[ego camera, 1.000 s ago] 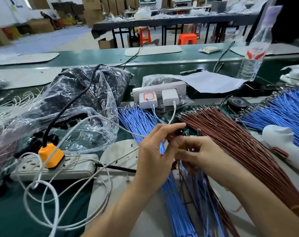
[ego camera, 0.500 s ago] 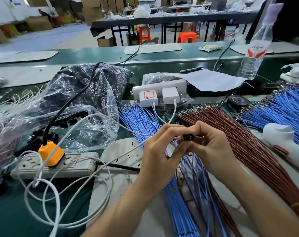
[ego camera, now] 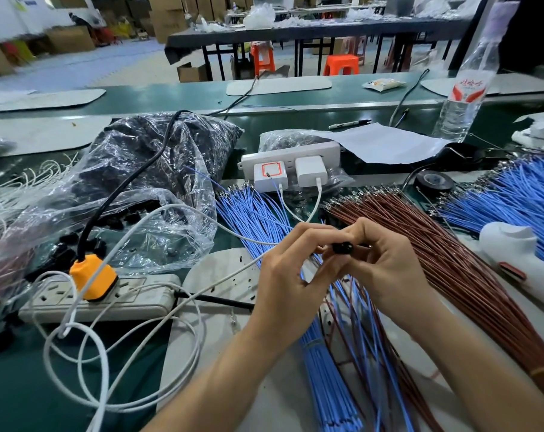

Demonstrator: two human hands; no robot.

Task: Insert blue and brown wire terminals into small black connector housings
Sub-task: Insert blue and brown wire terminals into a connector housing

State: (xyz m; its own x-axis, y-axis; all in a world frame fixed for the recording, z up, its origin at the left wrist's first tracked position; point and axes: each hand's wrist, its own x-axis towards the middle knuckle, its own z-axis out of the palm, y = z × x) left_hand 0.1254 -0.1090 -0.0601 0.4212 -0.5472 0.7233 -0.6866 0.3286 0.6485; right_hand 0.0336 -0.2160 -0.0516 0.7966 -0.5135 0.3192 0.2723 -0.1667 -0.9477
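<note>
- Your left hand (ego camera: 283, 275) and right hand (ego camera: 389, 269) pinch one black connector housing (ego camera: 342, 247), fingers curled;
- one blue wire bundle (ego camera: 252, 210) beneath them; a second blue wire bundle (ego camera: 513, 198) far right; one brown wire bundle (ego camera: 436, 244) between.

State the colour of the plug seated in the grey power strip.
The plug is orange; the head view shows it clearly.

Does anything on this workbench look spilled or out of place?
Yes. Small black specks are scattered over the pale mat beside the left hand, like debris. A white cable also lies in loose, tangled loops across the power strip.
</note>
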